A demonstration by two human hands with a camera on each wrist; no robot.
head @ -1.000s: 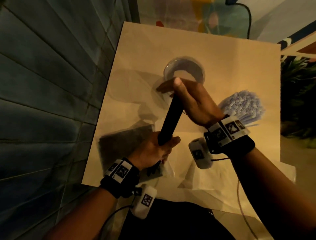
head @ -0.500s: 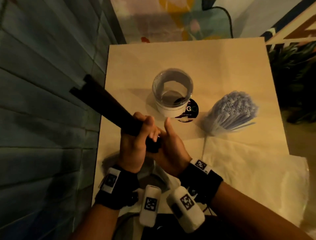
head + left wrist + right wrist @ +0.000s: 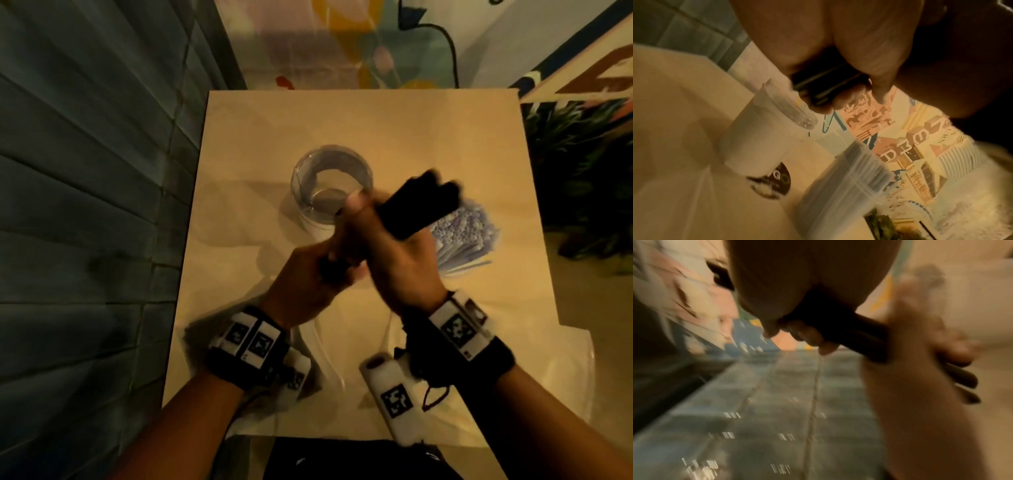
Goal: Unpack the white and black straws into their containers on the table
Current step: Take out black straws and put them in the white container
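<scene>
A bundle of black straws [image 3: 421,209] slants above the table's middle, its far end up and to the right. My right hand [image 3: 397,260] grips it around the middle, fingers [image 3: 809,335] curled round it. My left hand [image 3: 315,277] grips the near lower end [image 3: 826,86]. An empty clear cup [image 3: 330,185] stands just beyond my hands, seen close in the left wrist view [image 3: 764,138]. A second container packed with white straws [image 3: 462,236] stands to the right, partly hidden behind the black bundle. The picture is motion-blurred.
The small beige table [image 3: 342,116] has a dark panelled wall [image 3: 85,205] along its left edge. Clear plastic wrapping [image 3: 555,370] lies at the near right corner. A plant [image 3: 582,164] stands off the table's right side.
The black bundle swung from pointing up-left to pointing up-right. My right hand moved up onto its middle; my left hand now holds the lower end.
</scene>
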